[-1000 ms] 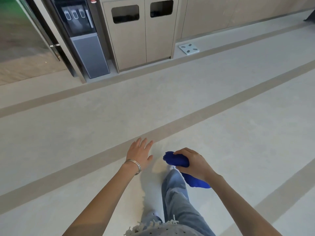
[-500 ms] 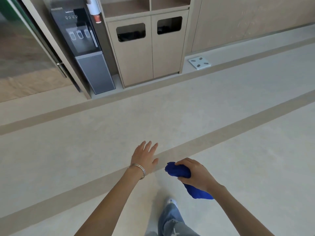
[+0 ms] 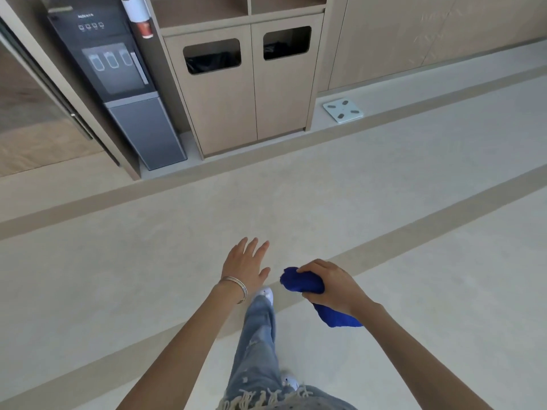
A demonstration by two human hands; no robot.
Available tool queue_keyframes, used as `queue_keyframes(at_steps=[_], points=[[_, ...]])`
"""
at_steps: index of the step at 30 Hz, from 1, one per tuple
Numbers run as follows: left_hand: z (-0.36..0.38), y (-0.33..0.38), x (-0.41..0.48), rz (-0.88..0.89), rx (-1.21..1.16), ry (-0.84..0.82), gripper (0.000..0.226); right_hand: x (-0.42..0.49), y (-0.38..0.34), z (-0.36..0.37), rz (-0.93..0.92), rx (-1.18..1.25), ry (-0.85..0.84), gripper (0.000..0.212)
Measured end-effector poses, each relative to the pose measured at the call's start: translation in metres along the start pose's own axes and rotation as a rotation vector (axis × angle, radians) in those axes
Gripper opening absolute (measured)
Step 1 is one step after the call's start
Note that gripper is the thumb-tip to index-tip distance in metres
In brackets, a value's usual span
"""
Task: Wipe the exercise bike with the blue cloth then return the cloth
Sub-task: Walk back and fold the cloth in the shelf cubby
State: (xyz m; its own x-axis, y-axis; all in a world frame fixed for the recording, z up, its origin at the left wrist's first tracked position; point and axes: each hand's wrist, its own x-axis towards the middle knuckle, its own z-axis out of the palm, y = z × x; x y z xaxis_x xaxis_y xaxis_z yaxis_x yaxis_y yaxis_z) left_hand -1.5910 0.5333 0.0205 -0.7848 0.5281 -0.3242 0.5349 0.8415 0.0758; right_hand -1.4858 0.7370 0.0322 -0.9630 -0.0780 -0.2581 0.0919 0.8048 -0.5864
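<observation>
The blue cloth [image 3: 299,281] is bunched up in my right hand [image 3: 331,287], which is closed around it; one end sticks out toward the left and a tail hangs down below the wrist. My left hand [image 3: 245,266] is held out flat beside it with fingers spread and nothing in it, a thin bracelet on its wrist. Both hands hover over the pale floor in front of me. No exercise bike is in view.
Ahead stands a wooden cabinet with two bin openings [image 3: 248,84] and open shelves above. A dark water dispenser [image 3: 124,84] is to its left beside a glass door. A white bathroom scale [image 3: 342,110] lies on the floor at right. My leg in jeans [image 3: 257,344] steps forward.
The cabinet and dispenser have come closer and lower in view as I walk toward them. My leg has swung forward. Both hands keep their pose, the cloth still gripped.
</observation>
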Motion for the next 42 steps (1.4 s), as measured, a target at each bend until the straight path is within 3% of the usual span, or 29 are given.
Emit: queue_keyframes(at_steps=[17,28,42], points=[[-0.112,-0.088,0.249,0.059,0.012,0.053,0.064,0.253,0.007,-0.131,-0.001,-0.07,0.12,0.043],[-0.135,-0.093,0.37,0.06,0.024,0.012,0.064,0.362,0.057,-0.189,0.007,-0.045,0.073,0.043],[-0.226,-0.053,0.576,-0.076,-0.084,0.086,0.064,0.536,0.145,-0.352,-0.08,-0.066,0.034,0.042]])
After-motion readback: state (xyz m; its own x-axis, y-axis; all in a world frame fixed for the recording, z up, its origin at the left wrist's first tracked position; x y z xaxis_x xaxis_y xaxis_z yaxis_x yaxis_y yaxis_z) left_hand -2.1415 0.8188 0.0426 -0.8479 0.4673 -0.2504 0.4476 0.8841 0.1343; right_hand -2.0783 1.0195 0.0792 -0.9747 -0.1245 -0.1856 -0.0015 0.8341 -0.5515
